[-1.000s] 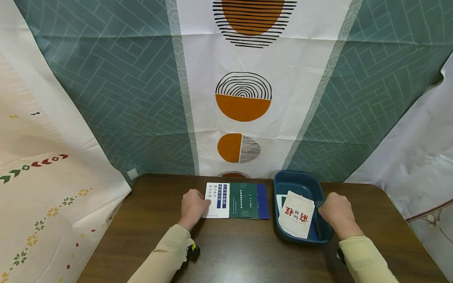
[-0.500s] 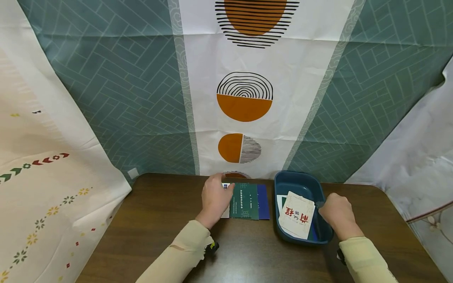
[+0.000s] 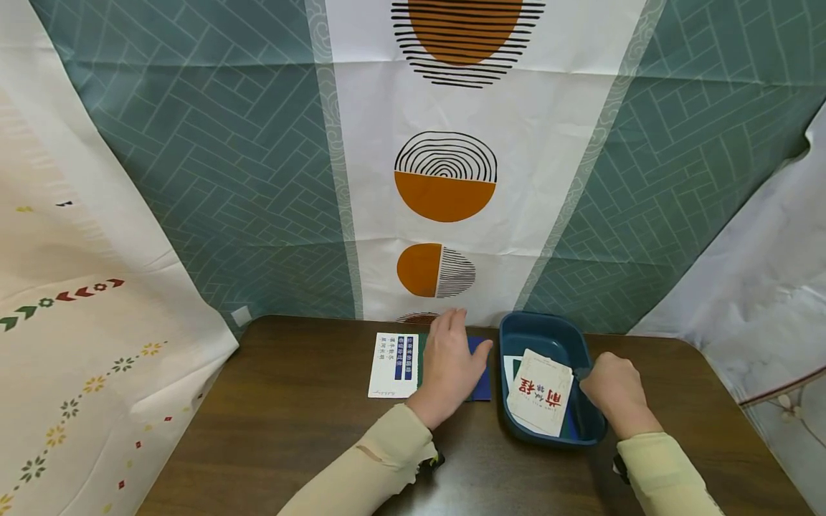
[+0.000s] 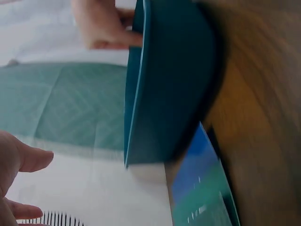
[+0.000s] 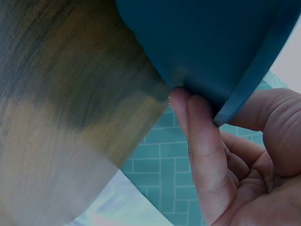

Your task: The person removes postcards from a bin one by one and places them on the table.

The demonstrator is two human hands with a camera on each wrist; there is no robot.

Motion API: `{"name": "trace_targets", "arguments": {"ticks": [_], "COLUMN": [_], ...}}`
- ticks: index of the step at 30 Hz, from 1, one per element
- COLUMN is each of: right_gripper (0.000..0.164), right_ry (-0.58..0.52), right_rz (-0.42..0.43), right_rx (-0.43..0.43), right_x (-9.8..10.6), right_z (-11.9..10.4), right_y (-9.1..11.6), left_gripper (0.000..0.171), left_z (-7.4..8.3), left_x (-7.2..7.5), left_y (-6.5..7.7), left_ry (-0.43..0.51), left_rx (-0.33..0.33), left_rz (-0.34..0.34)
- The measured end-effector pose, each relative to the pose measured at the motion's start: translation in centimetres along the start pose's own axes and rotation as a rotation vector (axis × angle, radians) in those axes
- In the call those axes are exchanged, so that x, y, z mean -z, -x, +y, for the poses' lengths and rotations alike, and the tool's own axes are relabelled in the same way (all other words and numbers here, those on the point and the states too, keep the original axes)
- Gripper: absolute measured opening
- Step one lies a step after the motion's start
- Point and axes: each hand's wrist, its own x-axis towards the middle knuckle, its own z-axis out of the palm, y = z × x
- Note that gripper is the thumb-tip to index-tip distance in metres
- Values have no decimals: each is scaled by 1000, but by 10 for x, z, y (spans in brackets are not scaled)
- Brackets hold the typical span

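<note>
My left hand (image 3: 448,365) is held over a row of overlapping cards, fingers extended and thumb spread, nothing in its grasp. Under it lie a white card (image 3: 390,365) with blue text blocks, a mostly covered green card (image 3: 422,350) and a blue card (image 3: 482,390). In the left wrist view the fingers are apart from the cards. My right hand (image 3: 613,387) grips the right wall of a dark blue plastic bin (image 3: 548,337). The right wrist view shows the thumb inside the wall and fingers (image 5: 202,127) outside. A cream card (image 3: 538,390) with red characters lies on other cards in the bin.
The brown wooden table (image 3: 277,430) ends at a hanging green and white patterned cloth (image 3: 271,179) behind. Pale cloths hang at the left and right sides. The bin stands just right of the blue card.
My left hand has left the white card and moved right across the row, its fingers now spread over the green and blue cards. My right hand and the bin stay put.
</note>
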Motion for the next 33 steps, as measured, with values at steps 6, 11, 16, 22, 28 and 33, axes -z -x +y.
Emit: {"name": "trace_targets", "arguments": {"ticks": [6,11,16,22,28,33], "right_gripper": [22,22,21,21,21,20], "right_ry": [6,9,10,18,32,21], "right_rz": [0,4,14,23,36,29], "right_rx": [1,4,19,39,51,34], "right_x": [1,1,0,1,0,-1], "right_z": [0,1,1,2,3,4], "right_y": [-1,-1,-1,-1,-2,-1], "left_gripper": [64,70,73,73,71,71], "left_z": [25,44,55,62,66,67], "left_x": [-16,-32,-47,-61,-74,-85], "left_y": [7,15,23,30,34,37], "left_ry": [-24,-26,-37,-152,-241,-251], "left_rx": [-67,-56,-41,-87,-121,-72], "left_rz": [-52,-126,-209,-246,-290,-337]}}
